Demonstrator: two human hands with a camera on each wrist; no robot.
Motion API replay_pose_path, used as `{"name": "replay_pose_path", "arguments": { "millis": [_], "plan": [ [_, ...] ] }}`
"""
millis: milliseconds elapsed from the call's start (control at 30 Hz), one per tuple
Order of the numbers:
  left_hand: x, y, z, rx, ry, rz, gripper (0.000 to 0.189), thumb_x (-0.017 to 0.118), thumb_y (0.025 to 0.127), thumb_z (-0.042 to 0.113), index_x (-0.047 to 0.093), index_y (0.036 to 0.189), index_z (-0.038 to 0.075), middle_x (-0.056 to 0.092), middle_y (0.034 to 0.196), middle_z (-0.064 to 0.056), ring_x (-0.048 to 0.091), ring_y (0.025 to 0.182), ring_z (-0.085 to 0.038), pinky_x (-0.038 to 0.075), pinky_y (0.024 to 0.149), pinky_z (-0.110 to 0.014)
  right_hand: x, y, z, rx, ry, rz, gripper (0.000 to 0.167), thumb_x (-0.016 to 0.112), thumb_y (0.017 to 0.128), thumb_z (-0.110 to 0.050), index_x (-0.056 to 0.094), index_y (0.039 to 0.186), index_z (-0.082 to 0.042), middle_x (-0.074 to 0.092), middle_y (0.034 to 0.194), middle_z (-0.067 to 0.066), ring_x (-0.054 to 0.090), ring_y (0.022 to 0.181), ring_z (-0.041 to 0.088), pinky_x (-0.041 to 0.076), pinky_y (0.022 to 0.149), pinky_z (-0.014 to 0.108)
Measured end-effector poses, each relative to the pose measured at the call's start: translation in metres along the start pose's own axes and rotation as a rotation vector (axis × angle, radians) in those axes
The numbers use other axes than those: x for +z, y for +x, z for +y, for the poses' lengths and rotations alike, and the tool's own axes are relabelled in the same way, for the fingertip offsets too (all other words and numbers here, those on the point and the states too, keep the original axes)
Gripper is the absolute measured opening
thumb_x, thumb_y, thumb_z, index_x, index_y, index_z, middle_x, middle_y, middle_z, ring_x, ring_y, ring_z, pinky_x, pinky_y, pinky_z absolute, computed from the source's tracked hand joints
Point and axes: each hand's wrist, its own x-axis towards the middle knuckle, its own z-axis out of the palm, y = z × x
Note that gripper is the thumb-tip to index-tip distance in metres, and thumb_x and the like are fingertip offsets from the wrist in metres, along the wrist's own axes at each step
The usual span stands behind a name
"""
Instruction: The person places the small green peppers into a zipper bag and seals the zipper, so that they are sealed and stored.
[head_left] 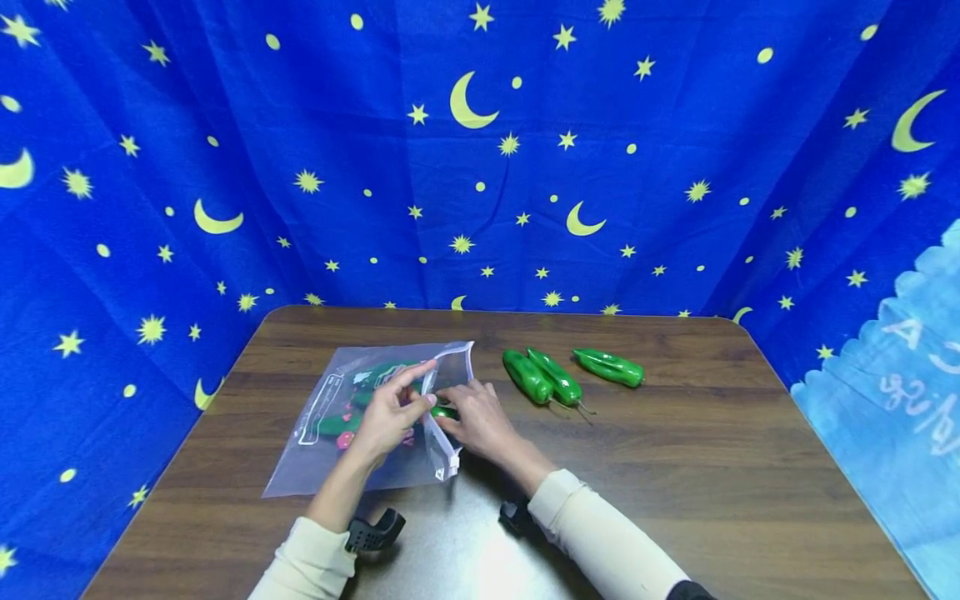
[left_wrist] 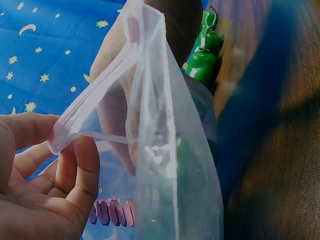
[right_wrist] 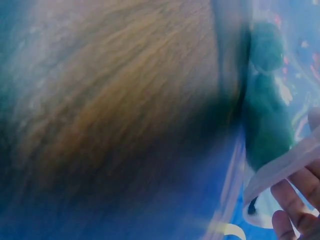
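A clear zip bag (head_left: 315,471) with printed pictures lies on the table, its slider mouth facing right. My left hand (head_left: 384,421) pinches the upper lip of that mouth between thumb and fingers, lifting it; the left wrist view shows the gap. At the opening, my right hand (head_left: 483,421) holds a glossy green pepper (head_left: 444,412), fingers partly inside the bag. Most of this pepper is hidden by the hand and the plastic. More green peppers (right_wrist: 270,120) show through the bag in the right wrist view, blurred.
Two green peppers (head_left: 555,377) lie side by side right of the bag, stems toward me. Another pepper (head_left: 609,368) lies farther right. A blue curtain (head_left: 525,167) with moons and stars stands behind the wooden table (head_left: 675,467).
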Motion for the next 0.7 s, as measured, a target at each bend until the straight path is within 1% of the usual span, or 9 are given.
{"name": "replay_pose_path", "arguments": {
  "millis": [233, 400, 567, 700],
  "plan": [
    [0.0, 0.002, -0.002, -0.001, -0.004, 0.001, 0.051, 0.061, 0.086, -0.001, 0.051, 0.135, 0.01, 0.047, 0.078, -0.006, 0.048, 0.059, -0.006, 0.038, 0.042, -0.019, -0.009, -0.006, 0.006, 0.028, 0.027, 0.02, 0.04, 0.07, 0.081, -0.04, 0.067, 0.112, -0.015, 0.071, 0.104, 0.0, 0.057, 0.087, 0.016, 0.04, 0.075, 0.03],
    [-0.002, 0.001, -0.003, 0.001, -0.011, 0.0, 0.052, 0.061, 0.086, -0.001, 0.05, 0.136, 0.008, 0.048, 0.075, -0.004, 0.049, 0.058, -0.008, 0.038, 0.04, -0.019, -0.016, -0.013, 0.014, 0.025, 0.037, 0.062, 0.04, 0.072, 0.079, -0.038, 0.068, 0.11, -0.014, 0.071, 0.101, 0.001, 0.057, 0.085, 0.016, 0.039, 0.073, 0.03],
    [-0.002, 0.001, -0.003, 0.001, -0.009, 0.008, 0.052, 0.061, 0.085, -0.001, 0.051, 0.135, 0.008, 0.047, 0.075, -0.004, 0.044, 0.057, -0.005, 0.036, 0.042, -0.016, -0.023, -0.019, 0.024, 0.032, 0.061, 0.101, 0.037, 0.075, 0.078, -0.034, 0.069, 0.108, -0.012, 0.071, 0.096, 0.001, 0.057, 0.085, 0.017, 0.039, 0.072, 0.031],
    [-0.002, 0.001, -0.004, 0.0, -0.011, 0.017, 0.052, 0.061, 0.084, -0.003, 0.052, 0.134, 0.007, 0.044, 0.077, -0.005, 0.042, 0.058, -0.004, 0.035, 0.044, -0.014, -0.029, -0.026, 0.034, 0.046, 0.069, 0.133, 0.034, 0.075, 0.078, -0.028, 0.069, 0.106, -0.011, 0.071, 0.097, 0.003, 0.057, 0.086, 0.02, 0.041, 0.074, 0.034]
  ]
}}
